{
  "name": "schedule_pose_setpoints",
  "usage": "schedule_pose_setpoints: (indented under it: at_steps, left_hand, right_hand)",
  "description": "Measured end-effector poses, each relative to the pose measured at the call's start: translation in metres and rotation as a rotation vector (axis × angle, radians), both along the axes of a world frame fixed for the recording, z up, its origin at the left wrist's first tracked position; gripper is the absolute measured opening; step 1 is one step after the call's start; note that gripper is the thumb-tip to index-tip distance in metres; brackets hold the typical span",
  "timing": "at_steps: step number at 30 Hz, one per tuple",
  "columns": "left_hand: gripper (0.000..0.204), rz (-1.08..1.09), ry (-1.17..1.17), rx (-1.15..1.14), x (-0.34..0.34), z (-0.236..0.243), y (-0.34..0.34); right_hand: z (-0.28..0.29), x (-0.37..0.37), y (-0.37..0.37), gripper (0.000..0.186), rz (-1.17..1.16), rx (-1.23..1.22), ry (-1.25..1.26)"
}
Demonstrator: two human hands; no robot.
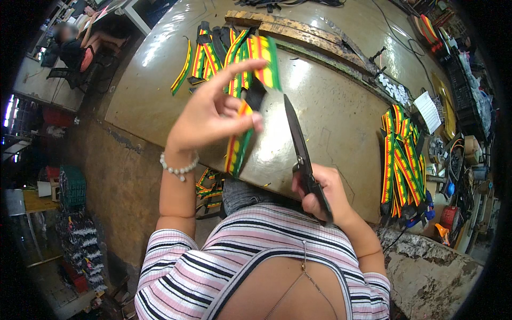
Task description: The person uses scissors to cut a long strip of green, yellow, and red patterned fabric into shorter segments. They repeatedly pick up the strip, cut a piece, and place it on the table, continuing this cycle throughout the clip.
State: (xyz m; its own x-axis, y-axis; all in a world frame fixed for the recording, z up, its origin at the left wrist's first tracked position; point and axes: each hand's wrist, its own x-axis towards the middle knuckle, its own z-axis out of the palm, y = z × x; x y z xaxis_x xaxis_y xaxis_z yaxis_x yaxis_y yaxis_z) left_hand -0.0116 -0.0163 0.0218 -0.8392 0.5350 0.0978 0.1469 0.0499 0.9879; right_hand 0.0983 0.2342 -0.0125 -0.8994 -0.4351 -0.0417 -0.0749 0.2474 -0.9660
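My left hand, with a beaded bracelet at its wrist, pinches a red, yellow and green striped strap between thumb and fingers while the index finger stretches out. One part of this strap rises past the fingertips, slightly blurred; another part hangs below the hand near the table's front edge. In my right hand is a pair of black scissors, its fingers wrapped round the handles. The blades look closed and point up and away, just right of the strap. Behind my left hand lies a pile of similar straps, partly hidden.
Wooden bars lie across the far side of the worktable. A bundle of striped straps rests at the right edge, near small white pieces and a paper sheet. More straps hang below the front edge. Someone sits far left.
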Motion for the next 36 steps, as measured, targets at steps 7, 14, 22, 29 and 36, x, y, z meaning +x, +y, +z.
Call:
schedule_pose_setpoints:
  at_steps: [7, 14, 22, 29, 36]
  left_hand:
    - [0.077, 0.263, 0.468, -0.22, 0.017, 0.0, 0.045]
    - [0.027, -0.224, 0.469, -0.373, 0.033, -0.022, 0.018]
    - [0.04, 0.047, 0.151, -0.102, 0.018, 0.03, 0.005]
    - [0.067, -0.053, -0.036, -0.093, 0.013, 0.024, 0.007]
    - [0.07, 0.027, -0.123, 0.023, 0.015, 0.015, 0.016]
  right_hand:
    - [-0.044, -0.023, -0.047, 0.031, -0.279, -0.485, -0.313]
    - [-0.023, -0.056, -0.022, 0.03, -0.652, -0.718, 0.001]
    - [-0.021, -0.019, 0.0, 0.044, 0.019, -0.259, -0.122]
    - [-0.017, -0.011, 0.005, 0.062, 0.212, -0.017, -0.092]
    - [0.001, -0.006, 0.008, 0.056, 0.183, 0.018, -0.189]
